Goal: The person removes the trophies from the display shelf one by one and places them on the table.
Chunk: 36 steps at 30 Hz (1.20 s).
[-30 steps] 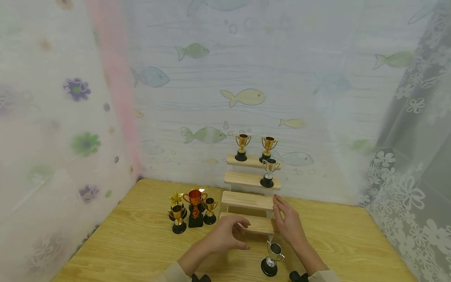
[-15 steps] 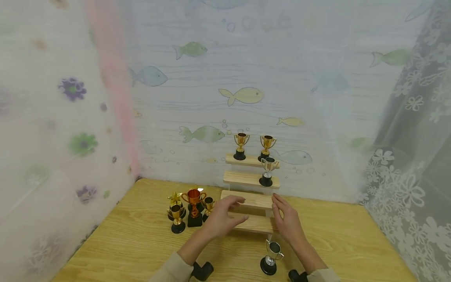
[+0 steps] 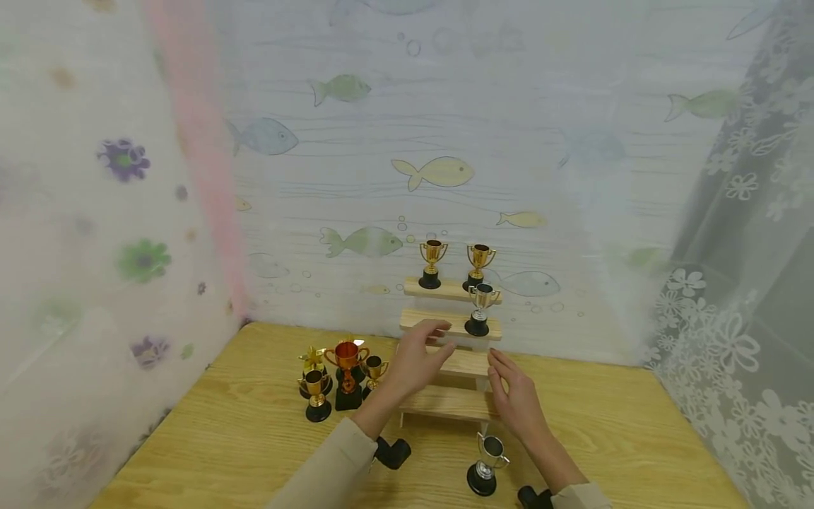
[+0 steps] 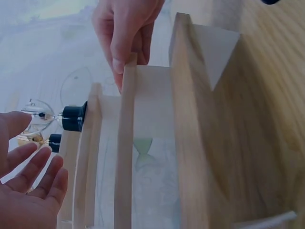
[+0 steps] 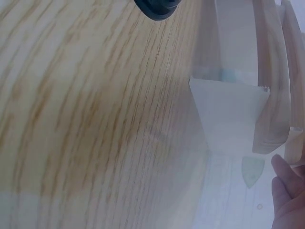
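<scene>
A wooden four-step display stand (image 3: 448, 401) stands on the table. My right hand (image 3: 515, 399) grips the right end of its second step from the bottom; in the left wrist view the thumb of this right hand (image 4: 126, 28) lies against the step's edge. My left hand (image 3: 416, 360) is held over the steps, fingers apart and bent loosely, with nothing in it. Its fingertips point toward the small silver trophy cup (image 3: 481, 297) on the third step. Two gold trophy cups (image 3: 432, 258) stand on the top step. Another silver trophy (image 3: 490, 452) stands on the table before the stand.
Several trophies, among them a copper-red cup (image 3: 347, 357), a gold star (image 3: 312, 357) and a small gold cup (image 3: 314, 385), cluster on the table left of the stand. A fish-print curtain (image 3: 356, 170) hangs close behind the stand.
My left hand has moved up and forward from the lowest step to near the third step. My right hand stays at the stand's right end. The trophies have kept their places.
</scene>
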### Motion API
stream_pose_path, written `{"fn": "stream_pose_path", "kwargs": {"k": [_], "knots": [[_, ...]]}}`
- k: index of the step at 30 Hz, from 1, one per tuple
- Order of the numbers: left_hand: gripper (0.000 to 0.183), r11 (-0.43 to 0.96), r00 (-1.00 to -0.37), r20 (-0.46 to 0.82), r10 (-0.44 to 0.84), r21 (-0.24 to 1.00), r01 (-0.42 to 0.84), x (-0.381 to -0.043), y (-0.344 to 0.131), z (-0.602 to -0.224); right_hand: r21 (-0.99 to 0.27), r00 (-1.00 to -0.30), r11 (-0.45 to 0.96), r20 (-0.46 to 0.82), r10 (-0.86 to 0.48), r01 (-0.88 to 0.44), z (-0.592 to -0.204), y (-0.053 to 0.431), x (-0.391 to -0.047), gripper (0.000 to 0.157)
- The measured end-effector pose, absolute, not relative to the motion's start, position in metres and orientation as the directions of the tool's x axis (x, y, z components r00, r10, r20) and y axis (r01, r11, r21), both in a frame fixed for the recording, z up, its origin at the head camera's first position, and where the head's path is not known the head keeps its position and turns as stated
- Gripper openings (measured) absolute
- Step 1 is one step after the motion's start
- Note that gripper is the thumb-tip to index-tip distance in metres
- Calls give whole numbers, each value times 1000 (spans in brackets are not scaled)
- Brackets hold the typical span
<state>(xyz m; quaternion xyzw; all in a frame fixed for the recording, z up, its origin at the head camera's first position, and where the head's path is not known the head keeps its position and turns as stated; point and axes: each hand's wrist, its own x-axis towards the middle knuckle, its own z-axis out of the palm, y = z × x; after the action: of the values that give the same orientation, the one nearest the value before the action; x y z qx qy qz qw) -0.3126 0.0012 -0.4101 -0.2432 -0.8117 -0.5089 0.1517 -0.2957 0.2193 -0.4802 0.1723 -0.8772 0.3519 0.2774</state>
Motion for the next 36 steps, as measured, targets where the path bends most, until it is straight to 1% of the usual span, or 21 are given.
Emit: {"fn": "stream_pose_path", "kwargs": {"k": [6,9,16,21,29,36], "knots": [[35,292,-843,500,196,791,537,-330,18,-400,-527,-789,689,605,-108,-498,-479,220,-296,34],[34,299,-847,499,183,793,531,-337,23,-399,-529,-791,688,601,-110,-498,-479,219,-295,35],[41,323,-879,427,212,818,476,-347,35,-400,-514,-782,697,613,-110,-501,-479,218,-295,34],[43,367,-881,423,211,801,472,-350,43,-400,-516,-785,700,611,-103,-494,-479,219,-295,34],[46,454,-887,428,172,765,457,-356,52,-401,-515,-784,699,612,-105,-496,-480,219,-295,34],[43,541,-882,455,127,713,446,-357,59,-403,-521,-785,695,611,-101,-495,-480,219,-295,34]]}}
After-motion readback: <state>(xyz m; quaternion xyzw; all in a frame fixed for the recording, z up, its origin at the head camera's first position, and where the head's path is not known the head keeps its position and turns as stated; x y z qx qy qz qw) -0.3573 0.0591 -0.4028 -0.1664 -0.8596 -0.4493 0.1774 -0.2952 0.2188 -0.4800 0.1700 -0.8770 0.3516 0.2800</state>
